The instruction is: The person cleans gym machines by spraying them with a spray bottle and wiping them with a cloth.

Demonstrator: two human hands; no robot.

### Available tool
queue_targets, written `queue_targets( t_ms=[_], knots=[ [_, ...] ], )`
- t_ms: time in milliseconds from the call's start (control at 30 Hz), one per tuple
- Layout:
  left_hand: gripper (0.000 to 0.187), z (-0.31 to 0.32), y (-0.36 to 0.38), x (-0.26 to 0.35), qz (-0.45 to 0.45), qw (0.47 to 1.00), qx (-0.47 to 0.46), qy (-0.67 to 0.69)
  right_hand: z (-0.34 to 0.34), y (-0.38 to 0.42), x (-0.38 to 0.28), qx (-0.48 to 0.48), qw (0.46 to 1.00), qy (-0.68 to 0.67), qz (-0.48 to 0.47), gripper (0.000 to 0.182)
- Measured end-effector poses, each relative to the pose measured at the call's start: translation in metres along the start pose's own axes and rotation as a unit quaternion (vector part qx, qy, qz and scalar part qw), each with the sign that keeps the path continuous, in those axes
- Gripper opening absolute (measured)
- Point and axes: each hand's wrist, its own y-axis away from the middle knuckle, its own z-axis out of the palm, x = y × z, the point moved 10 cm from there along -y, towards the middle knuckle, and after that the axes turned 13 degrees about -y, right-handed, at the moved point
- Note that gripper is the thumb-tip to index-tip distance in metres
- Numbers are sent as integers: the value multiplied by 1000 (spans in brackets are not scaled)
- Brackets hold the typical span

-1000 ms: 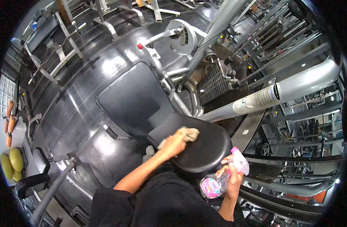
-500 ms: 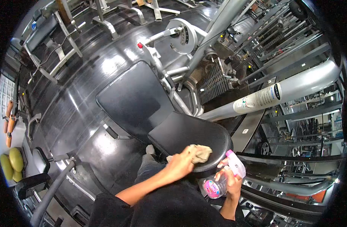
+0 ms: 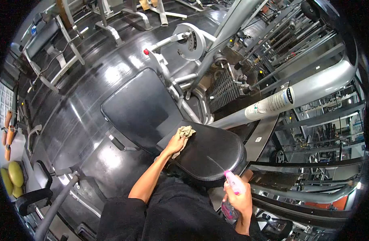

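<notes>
My left hand [image 3: 175,143] is closed around a crumpled beige cloth [image 3: 187,131], pressed to the black seat pad [image 3: 210,146] near its join with the backrest [image 3: 140,106]. At the pad's rounded front end, my right hand [image 3: 240,197] grips a spray bottle [image 3: 235,182] with a pink and white trigger head. Its nozzle points at the pad, and a thin pale streak runs from it across the black surface. The bottle's clear lower body is partly hidden behind my fingers.
A silver machine frame [image 3: 269,106] slants along the right of the seat, beside a weight stack [image 3: 224,90]. Another bench [image 3: 43,38] stands at the far left. A padded machine arm [image 3: 33,197] is at the lower left, near green balls [image 3: 15,174].
My left hand has slid the cloth from the front of the seat pad toward the backrest. My right hand has turned the spray bottle toward the pad, and a thin streak now shows.
</notes>
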Motion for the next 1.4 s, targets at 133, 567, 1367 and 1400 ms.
queue_targets(
  t_ms=[133, 567, 1367, 1400],
  knots=[
    [48, -3, -1, 15, 23, 1000, 3, -6, 7, 4, 0, -11, 998, 60, -17, 21],
    [41, 3, -21, -5, -8, 997, 52, -49, 11, -4, -9, 102, 989, 95, -46, 32],
    [46, 21, 92, 213, 220, 972, -51, -60, -12, -19, 65, -11, 941, -331, -65, 32],
    [44, 19, 82, 200, 214, 975, -18, -55, -12, -18, 67, -17, 938, -338, -68, 33]
  ],
)
